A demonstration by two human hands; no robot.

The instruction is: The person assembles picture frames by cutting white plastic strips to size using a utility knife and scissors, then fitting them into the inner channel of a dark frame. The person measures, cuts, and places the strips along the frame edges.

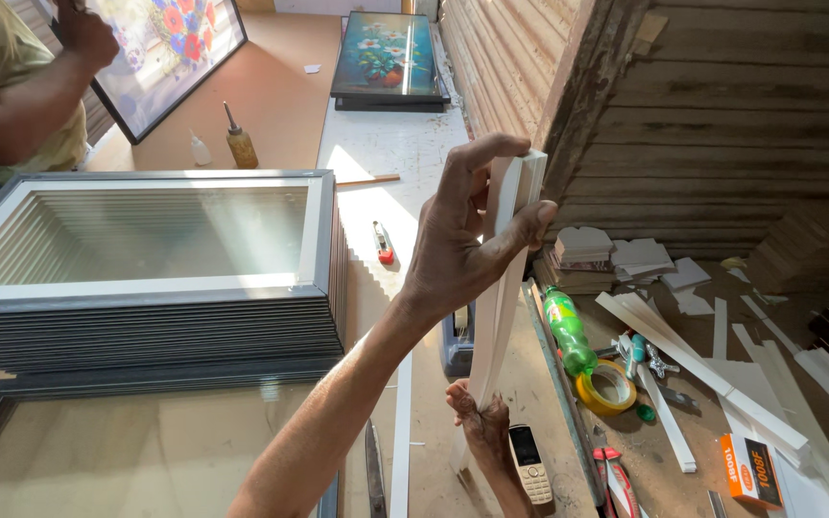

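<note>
Holding a small bundle of long white strips (503, 307) upright over the desk (386, 153), between the stack of grey glazed frames (146, 317) and the cluttered right side. Left hand (467, 235) clamped on the top of the bundle, fingers curled over the upper ends and thumb pressed on the side. Right hand (480, 417) closed around the bottom ends, low and just beside a mobile phone (531, 465). Both hands well apart, one at each end of the same strips.

Close by on the right: a green bottle (564, 331) lying down, a yellow tape roll (606, 388), loose white offcuts (702, 374) and an orange box (746, 470). Farther up the desk, a small red cutter (383, 245), two glue bottles (240, 144) and a framed flower picture (390, 53). At the top left, another person's hand (88, 38) on a second large picture (170, 48).

Possible trouble, as a judgement only: strips look thin and flexible, so too much squeeze from both ends could bow or snap them. With a looser grip at the top, one strip could slide out of the bundle and fall among the offcuts, or strike the glass of the frames. Lower ends also very near the phone and the bottle, so a small swing could knock these. Cannot tell whether the strips are glued together or only held.
</note>
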